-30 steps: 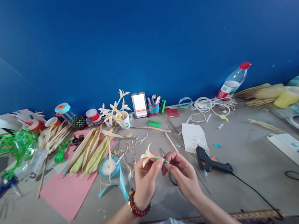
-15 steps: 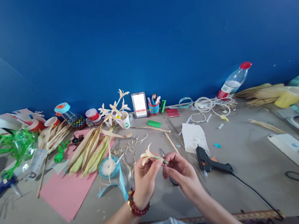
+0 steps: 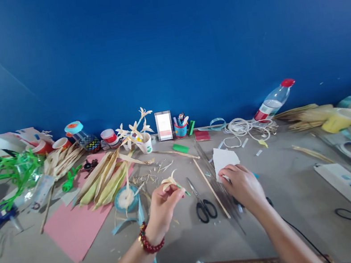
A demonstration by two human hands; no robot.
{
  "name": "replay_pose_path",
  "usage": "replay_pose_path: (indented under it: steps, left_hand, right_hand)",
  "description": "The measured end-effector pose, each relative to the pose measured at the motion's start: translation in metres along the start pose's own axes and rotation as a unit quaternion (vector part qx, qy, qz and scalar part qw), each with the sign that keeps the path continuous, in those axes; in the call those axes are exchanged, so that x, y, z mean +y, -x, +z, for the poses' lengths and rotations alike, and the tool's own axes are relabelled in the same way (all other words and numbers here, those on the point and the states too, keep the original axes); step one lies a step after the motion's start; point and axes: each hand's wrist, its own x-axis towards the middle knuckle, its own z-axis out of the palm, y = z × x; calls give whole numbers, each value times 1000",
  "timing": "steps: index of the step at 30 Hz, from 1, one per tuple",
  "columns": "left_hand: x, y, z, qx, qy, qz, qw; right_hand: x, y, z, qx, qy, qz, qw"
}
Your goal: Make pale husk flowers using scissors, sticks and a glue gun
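Observation:
My left hand (image 3: pixel 163 206), with a beaded bracelet at its wrist, pinches a cream-coloured craft flower (image 3: pixel 170 181) with a short green stem (image 3: pixel 187 193). The petals point up and left. My right hand (image 3: pixel 244 185) holds nothing that I can see; its curved fingers and thumb are apart, over the lower edge of a white paper (image 3: pixel 223 158). Beneath it lies a black hot glue gun, mostly hidden by the hand. Between my hands, black-handled scissors (image 3: pixel 206 210) rest on the table beside a thin wooden stick (image 3: pixel 212 188) and several thin wires (image 3: pixel 234 218).
At left are pink paper (image 3: pixel 78 232), dried corn husks (image 3: pixel 105 184) and a blue ribbon roll (image 3: pixel 126 199). A cup (image 3: pixel 145 144) with similar flowers stands at the back. Right lie a white cord coil (image 3: pixel 241 126), a tilted bottle (image 3: pixel 274 100) and a power strip (image 3: pixel 340 179).
My right hand has left the flower and moved right, over the glue gun. My left hand has shifted slightly left with the flower. The scissors now show fully.

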Motion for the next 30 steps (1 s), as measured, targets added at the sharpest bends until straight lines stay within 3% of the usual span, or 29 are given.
replay_pose_path:
  steps: [3,6,9,11,13,16,24,30]
  left_hand:
    - [1,-4,1,-7,-17,-4,1000]
    - [2,-6,3,4,-17,0,1000]
    - [2,-7,4,11,-3,0,1000]
    - [0,-9,3,13,2,0,1000]
    - [-4,-11,1,16,3,3,1000]
    - [-10,-14,-1,19,0,6,1000]
    - [-16,-16,-4,25,-5,4,1000]
    - [-17,-17,-7,42,15,2,999]
  right_hand:
    - [-16,-7,-3,-31,-94,-21,995]
    - [-42,-5,-3,-47,-304,-39,951]
    - [-58,-2,-1,-34,-378,-44,924]
    - [-57,-3,2,-31,-306,-41,951]
    - [-50,-8,5,-46,-163,-19,985]
    - [-40,-17,12,-79,-12,23,997]
    - [-44,-36,37,-105,8,105,989]
    - [-47,-36,25,-89,-76,111,987]
